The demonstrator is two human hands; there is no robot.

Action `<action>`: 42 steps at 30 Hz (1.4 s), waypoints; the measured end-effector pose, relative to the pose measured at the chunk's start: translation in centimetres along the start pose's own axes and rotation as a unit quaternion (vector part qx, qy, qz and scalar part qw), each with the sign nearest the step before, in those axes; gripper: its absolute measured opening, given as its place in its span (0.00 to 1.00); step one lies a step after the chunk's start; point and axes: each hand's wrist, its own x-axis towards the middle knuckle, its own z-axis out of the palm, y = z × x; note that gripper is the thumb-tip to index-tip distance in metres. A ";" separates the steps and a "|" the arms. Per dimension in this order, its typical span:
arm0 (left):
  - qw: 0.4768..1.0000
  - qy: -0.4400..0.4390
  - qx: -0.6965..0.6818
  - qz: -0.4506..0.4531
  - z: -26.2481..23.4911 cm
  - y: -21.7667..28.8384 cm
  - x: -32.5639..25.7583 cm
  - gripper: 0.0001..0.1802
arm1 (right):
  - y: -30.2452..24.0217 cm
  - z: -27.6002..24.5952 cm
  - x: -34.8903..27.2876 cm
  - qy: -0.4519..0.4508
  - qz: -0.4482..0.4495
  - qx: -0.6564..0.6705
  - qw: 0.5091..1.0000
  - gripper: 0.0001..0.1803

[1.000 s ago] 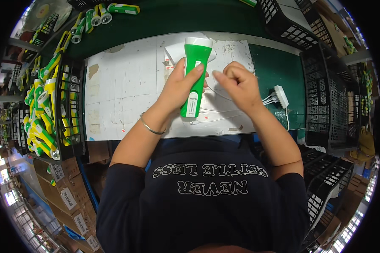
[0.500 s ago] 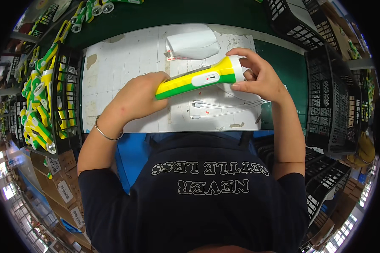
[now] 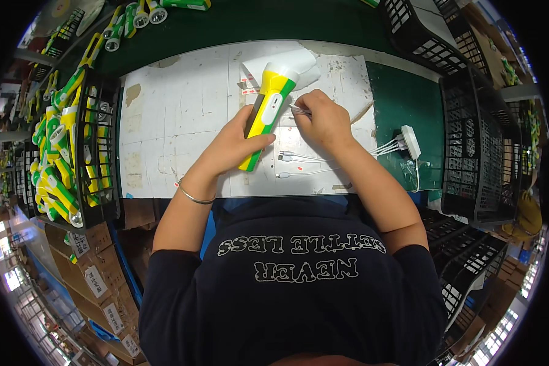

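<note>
My left hand grips the handle of a yellow, green and white flashlight, whose white head points away from me over the white work mat. My right hand is beside the flashlight's body, pinching the end of a thin white cable close to its side. More white cables lie on the mat under my hands and run to a white charger block on the right. A silver bangle sits on my left wrist.
A black crate on the left holds several yellow-green flashlights. More flashlights lie at the back left on the green table. Black empty crates stand on the right. Cardboard boxes sit below the table's left side.
The flashlight has turned from lying sideways between both hands to pointing away from me. My right hand has let go of its head and now pinches a white cable beside it.
</note>
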 end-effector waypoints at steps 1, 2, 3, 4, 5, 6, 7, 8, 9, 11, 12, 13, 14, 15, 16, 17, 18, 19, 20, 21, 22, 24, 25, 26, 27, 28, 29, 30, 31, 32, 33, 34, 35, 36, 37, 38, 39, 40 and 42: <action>1.000 0.000 0.001 0.000 0.1 -0.1 0.2 0.32 | 0.3 -0.2 0.0 0.001 0.000 0.001 1.000 0.13; 0.997 0.030 0.062 0.029 0.2 -0.3 0.5 0.32 | 0.7 -0.7 0.0 -0.017 0.011 0.159 0.987 0.11; 0.989 0.061 0.124 0.058 0.5 -0.3 0.5 0.33 | 0.8 -1.4 -0.2 -0.035 0.020 0.315 0.948 0.10; 0.988 0.062 0.125 0.058 0.7 -0.2 0.5 0.33 | 0.7 -2.1 -0.2 -0.071 0.050 0.440 0.894 0.10; 0.987 0.058 0.134 0.064 0.9 -0.1 0.5 0.33 | 0.4 -2.9 -0.3 -0.070 0.050 0.441 0.894 0.10; 0.986 0.052 0.140 0.070 1.2 0.1 0.7 0.34 | 0.0 -4.0 -0.3 -0.094 0.059 0.448 0.887 0.10; 0.986 0.049 0.140 0.071 1.6 0.2 0.8 0.34 | -0.1 -4.6 -0.4 -0.118 0.069 0.455 0.880 0.10; 0.989 0.040 0.125 0.067 2.0 0.4 0.8 0.34 | 0.1 -4.7 -0.6 -0.116 0.071 0.454 0.880 0.10; 0.991 0.032 0.112 0.064 2.4 0.6 0.9 0.34 | 0.3 -4.8 -0.6 -0.126 0.088 0.474 0.867 0.11; 0.988 0.038 0.127 0.083 2.9 0.6 1.2 0.33 | 0.8 -4.8 -0.7 -0.136 0.105 0.493 0.853 0.11; 0.973 0.071 0.190 0.112 3.3 1.0 1.1 0.32 | 1.1 -4.7 -0.8 -0.132 0.109 0.489 0.855 0.10; 0.952 0.104 0.252 0.140 3.7 1.2 1.0 0.32 | 1.3 -4.6 -0.9 -0.130 0.113 0.485 0.858 0.10; 0.952 0.103 0.253 0.140 3.9 1.0 1.2 0.32 | 1.3 -4.6 -0.9 -0.129 0.113 0.486 0.857 0.10; 0.919 0.138 0.329 0.169 4.0 0.7 1.3 0.33 | 1.1 -4.6 -1.0 -0.121 0.121 0.483 0.859 0.10; 0.878 0.172 0.402 0.196 4.1 0.5 1.3 0.34 | 1.0 -4.6 -1.0 -0.114 0.128 0.480 0.861 0.10; 0.887 0.167 0.386 0.190 4.1 0.6 1.3 0.34 | 1.0 -4.4 -0.9 -0.115 0.127 0.480 0.860 0.10; 0.887 0.169 0.387 0.189 4.1 0.6 1.3 0.34 | 1.0 -4.3 -0.9 -0.116 0.136 0.496 0.850 0.10; 0.887 0.165 0.385 0.195 3.9 0.6 1.4 0.34 | 0.9 -4.3 -0.8 -0.117 0.144 0.511 0.840 0.11; 0.887 0.163 0.383 0.200 3.6 0.6 1.4 0.34 | 0.7 -4.4 -0.7 -0.120 0.140 0.512 0.839 0.11; 0.884 0.174 0.387 0.196 3.2 0.7 1.3 0.34 | 0.1 -4.5 -0.5 -0.116 0.131 0.498 0.849 0.09; 0.893 0.169 0.373 0.186 2.7 0.8 1.2 0.34 | -0.6 -4.4 -0.4 -0.113 0.119 0.485 0.859 0.08; 0.905 0.211 0.339 0.143 1.2 1.5 1.7 0.34 | 0.0 -4.6 -1.1 -0.122 0.120 0.452 0.876 0.07; 0.870 0.293 0.334 0.214 0.0 2.4 1.3 0.32 | 0.4 -4.9 -1.5 -0.124 0.103 0.427 0.890 0.08; 0.820 0.371 0.330 0.285 -1.4 3.3 0.7 0.31 | 1.1 -5.1 -1.9 -0.124 0.084 0.401 0.904 0.09; 0.789 0.418 0.283 0.351 -2.9 3.6 -0.4 0.34 | 1.5 -5.1 -2.2 -0.111 0.086 0.424 0.895 0.08; 0.627 0.484 0.361 0.491 -5.7 4.4 -1.0 0.35 | 2.0 -4.6 -2.6 -0.100 0.096 0.446 0.884 0.08; 0.682 0.510 0.224 0.475 -8.1 5.1 -1.6 0.33 | 2.7 -4.2 -2.6 -0.094 0.091 0.474 0.871 0.08; 0.734 0.552 0.266 0.294 -12.2 6.8 -3.2 0.30 | 3.1 -4.0 -2.7 -0.086 0.091 0.497 0.859 0.08; 0.790 0.559 0.124 0.219 -17.4 6.9 -4.5 0.28 | 2.8 -4.1 -2.6 -0.099 0.076 0.499 0.857 0.08; 0.756 0.606 0.128 0.209 -21.6 7.1 -5.8 0.26 | 2.6 -4.3 -2.4 -0.099 0.105 0.497 0.856 0.08; 0.758 0.616 0.118 0.176 -25.4 7.4 -7.5 0.25 | 2.5 -4.3 -2.1 -0.096 0.138 0.495 0.853 0.09; 0.741 0.645 0.153 0.110 -29.4 7.2 -9.0 0.22 | 2.7 -4.0 -2.0 -0.101 0.136 0.492 0.854 0.09; 0.724 0.684 0.082 0.035 -30.4 8.4 -8.7 0.20 | 2.9 -4.0 -2.0 -0.090 0.140 0.489 0.856 0.09; 0.707 0.701 0.094 0.003 -37.2 6.8 -12.3 0.19 | 2.5 -3.8 -1.8 -0.101 0.125 0.496 0.853 0.09; 0.713 0.697 0.077 -0.014 -41.0 5.7 -12.8 0.17 | 2.7 -3.8 -1.9 -0.094 0.129 0.495 0.854 0.09; 0.659 0.712 0.210 -0.121 -42.4 5.9 -11.8 0.19 | 3.1 -3.7 -2.0 -0.082 0.137 0.485 0.860 0.09; 0.614 0.732 0.267 -0.122 -47.2 4.3 -15.9 0.22 | 3.0 -3.6 -1.7 -0.084 0.123 0.497 0.855 0.09; 0.583 0.755 0.280 -0.102 -50.9 4.1 -21.3 0.25 | 3.1 -3.4 -1.4 -0.109 0.103 0.523 0.839 0.10; 0.551 0.702 0.398 -0.213 -51.2 3.2 -17.7 0.27 | 4.5 -2.6 -1.6 -0.083 0.101 0.527 0.840 0.10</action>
